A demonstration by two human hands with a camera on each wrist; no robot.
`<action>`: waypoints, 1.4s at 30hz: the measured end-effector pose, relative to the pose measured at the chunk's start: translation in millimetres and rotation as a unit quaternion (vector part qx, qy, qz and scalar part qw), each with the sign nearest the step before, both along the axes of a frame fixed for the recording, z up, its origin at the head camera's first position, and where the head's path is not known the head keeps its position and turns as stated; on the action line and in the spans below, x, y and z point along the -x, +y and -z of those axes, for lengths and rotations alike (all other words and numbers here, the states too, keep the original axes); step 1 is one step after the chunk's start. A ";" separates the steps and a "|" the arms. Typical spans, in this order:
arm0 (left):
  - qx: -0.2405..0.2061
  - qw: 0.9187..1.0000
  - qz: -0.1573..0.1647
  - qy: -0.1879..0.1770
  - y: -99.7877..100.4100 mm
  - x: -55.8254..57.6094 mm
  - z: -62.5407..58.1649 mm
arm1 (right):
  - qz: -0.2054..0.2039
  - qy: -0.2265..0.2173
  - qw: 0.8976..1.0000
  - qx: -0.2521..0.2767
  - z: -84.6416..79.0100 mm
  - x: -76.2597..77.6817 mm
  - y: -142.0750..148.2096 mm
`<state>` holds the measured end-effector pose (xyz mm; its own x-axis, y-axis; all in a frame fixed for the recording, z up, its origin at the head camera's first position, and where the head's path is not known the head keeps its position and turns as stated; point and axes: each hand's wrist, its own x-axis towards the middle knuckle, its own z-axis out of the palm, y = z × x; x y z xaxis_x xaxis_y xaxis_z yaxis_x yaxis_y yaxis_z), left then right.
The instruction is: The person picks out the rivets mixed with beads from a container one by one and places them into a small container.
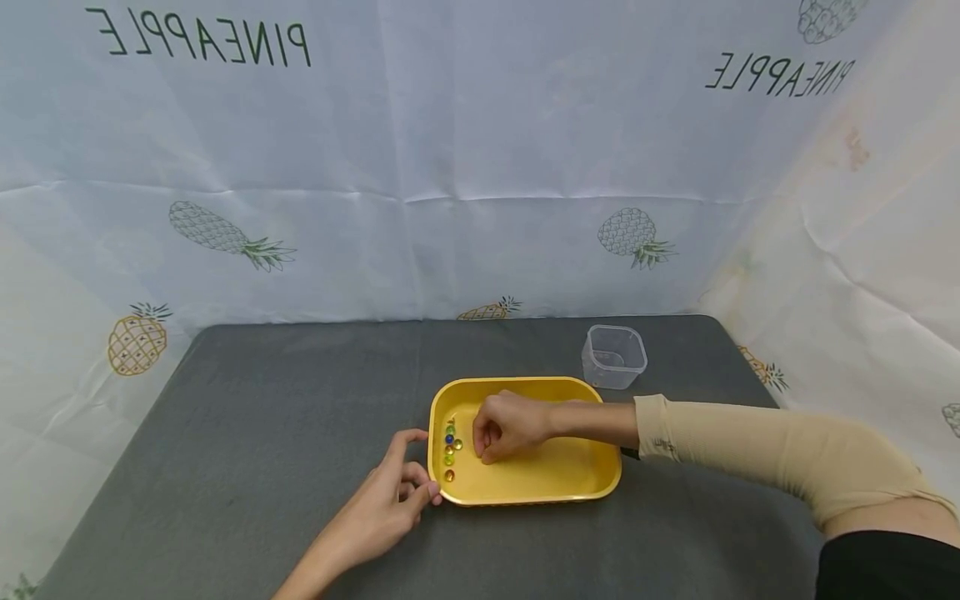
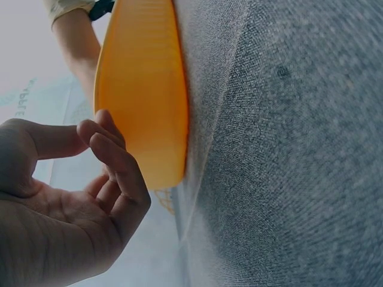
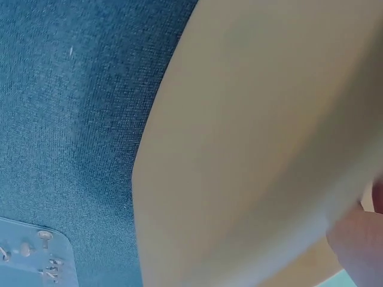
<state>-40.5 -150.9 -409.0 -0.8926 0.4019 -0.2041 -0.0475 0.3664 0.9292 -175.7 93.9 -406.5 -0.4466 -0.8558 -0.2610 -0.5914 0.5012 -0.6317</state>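
Inside the yellow tray [image 1: 555, 479], my right hand [image 1: 510, 425] has its fingers bent and its fingertips brought together low over the tray floor. I cannot tell whether a marble is between them. Just left of those fingers, several glass marbles lie in a rough column, among them a blue marble [image 1: 449, 439] and an amber marble [image 1: 449, 476]. At the tray's left end is my left hand [image 1: 390, 500], index finger at the rim, thumb at the near corner. In the left wrist view its bent fingers meet the thumb right at the rim of the tray [image 2: 143, 72].
A clear plastic box [image 1: 613, 358] stands behind the tray's right end. Small shiny silver pieces [image 3: 48, 257] show at lower left in the right wrist view. Dark grey cloth [image 1: 300, 400] covers the table, and a pineapple-print curtain [image 1: 450, 150] hangs behind it.
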 end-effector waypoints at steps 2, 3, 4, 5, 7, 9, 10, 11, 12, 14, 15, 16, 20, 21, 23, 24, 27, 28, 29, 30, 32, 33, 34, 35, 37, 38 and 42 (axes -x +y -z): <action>0.000 1.000 -0.001 -0.003 -0.3 0.0 0.5 | -0.005 0.000 1.000 -0.002 -1.3 0.5 0.7; -0.002 1.000 -0.001 -0.003 -0.6 -0.1 0.9 | -0.006 -0.004 1.000 -0.004 -2.5 0.8 1.0; -0.005 1.000 -0.001 -0.003 -0.7 -0.1 1.5 | -0.006 -0.012 1.000 -0.005 -3.8 1.3 1.4; -0.006 1.000 -0.001 -0.004 -0.9 -0.2 1.8 | -0.006 -0.019 1.000 -0.005 -5.3 1.6 1.8; -0.010 1.000 -0.001 -0.005 -1.3 -0.5 2.4 | -0.006 -0.036 0.999 -0.002 -8.7 2.4 2.8; -0.009 1.000 -0.001 -0.005 -1.4 -0.5 2.3 | -0.004 -0.050 0.999 0.008 -11.7 3.4 4.2; -0.009 1.000 -0.001 -0.005 -1.4 -0.5 2.0 | -0.004 -0.054 0.998 0.016 -13.4 3.9 5.1; -0.007 1.000 -0.002 -0.005 -1.6 -0.5 1.7 | -0.005 -0.055 0.998 0.025 -15.1 4.5 6.0; -0.007 1.000 -0.002 -0.003 -1.8 -0.5 1.5 | -0.003 -0.055 0.998 0.033 -17.2 4.9 6.9; -0.003 1.000 0.000 0.000 -1.3 -0.3 0.6 | 0.002 -0.049 0.998 0.049 -21.8 5.7 9.7; -0.002 1.000 0.000 0.001 -1.1 -0.2 0.3 | 0.003 -0.045 0.997 0.056 -24.3 6.0 11.0; 0.000 1.000 0.000 0.002 -0.7 -0.2 -0.1 | 0.008 -0.042 0.997 0.061 -27.0 6.2 12.2; 0.003 1.000 0.000 0.000 0.6 -0.1 -1.6 | 0.025 -0.034 0.997 0.071 -36.1 5.5 16.7; 0.003 1.000 0.000 -0.001 0.7 -0.1 -1.8 | 0.029 -0.032 0.996 0.072 -38.2 5.0 17.8; 0.003 1.000 -0.001 -0.002 0.9 -0.2 -1.8 | 0.039 -0.036 0.996 0.075 -41.8 4.0 20.2; 0.003 1.000 -0.001 -0.001 0.8 -0.2 -1.5 | 0.044 -0.036 0.995 0.077 -43.1 3.8 21.4; 0.003 1.000 -0.002 0.000 0.3 -0.6 -0.6 | 0.057 -0.041 0.994 0.089 -47.3 3.1 25.1; 0.001 1.000 -0.002 -0.001 0.1 -0.7 -0.3 | 0.061 -0.044 0.993 0.094 -48.7 3.1 26.3; -0.001 1.000 -0.002 -0.002 0.0 -0.8 0.1 | 0.064 -0.045 0.992 0.099 -50.1 3.2 27.7; -0.003 1.000 -0.003 -0.002 -0.1 -1.0 0.4 | 0.068 -0.047 0.991 0.105 -51.5 3.3 29.2; -0.005 1.000 -0.003 -0.002 0.0 -1.3 0.5 | 0.076 -0.051 0.989 0.116 -54.6 3.5 32.6; -0.007 1.000 -0.003 -0.002 -0.2 -1.4 0.7 | 0.081 -0.053 0.988 0.121 -56.2 3.7 34.4; -0.008 1.000 -0.004 -0.002 -0.1 -1.4 0.7 | 0.085 -0.055 0.987 0.127 -57.7 3.9 36.2; -0.007 1.000 -0.004 -0.001 0.2 -1.2 0.6 | 0.088 -0.058 0.985 0.134 -59.3 4.1 38.0; -0.002 1.000 -0.005 0.001 0.6 -1.0 0.0 | 0.094 -0.060 0.983 0.148 -62.4 4.5 41.8; 0.000 1.000 -0.005 0.001 0.9 -0.9 -0.4 | 0.097 -0.060 0.981 0.155 -64.4 4.3 43.7; 0.003 1.000 -0.006 0.001 1.9 -0.5 -1.2 | 0.117 -0.056 0.976 0.172 -71.7 5.5 51.8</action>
<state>-40.0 -149.0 -407.8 -0.8974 0.3907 -0.2051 -0.0501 0.3716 0.9270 -181.2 145.7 -334.8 -0.6251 -0.7798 -0.0340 -0.4034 0.3601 -0.8412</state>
